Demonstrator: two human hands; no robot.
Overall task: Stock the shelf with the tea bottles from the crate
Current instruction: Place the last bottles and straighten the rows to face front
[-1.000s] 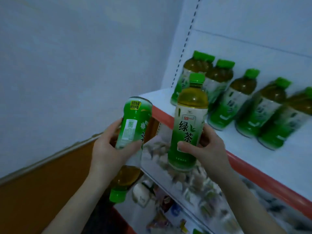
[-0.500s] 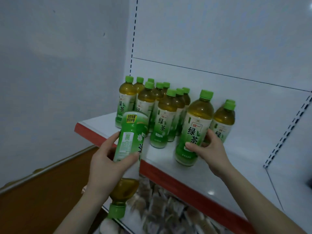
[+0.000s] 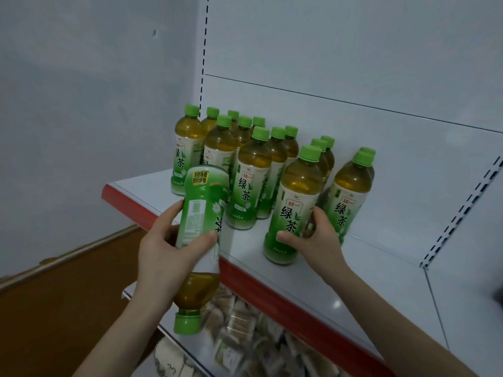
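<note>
Fourteen capped tea bottles (image 3: 246, 183) are counted upright on the shelf (image 3: 340, 270), one of them gripped by the right hand (image 3: 315, 240). One further bottle (image 3: 201, 229) is held upside down in the left hand (image 3: 163, 254). Two hands are seen. Blurred packets (image 3: 245, 330) below cannot be counted.

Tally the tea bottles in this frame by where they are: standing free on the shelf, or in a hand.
Free-standing bottles on the shelf, counted by caps: 13
Upright bottle in the right hand: 1
Upside-down bottle in the left hand: 1
Total: 15
</note>
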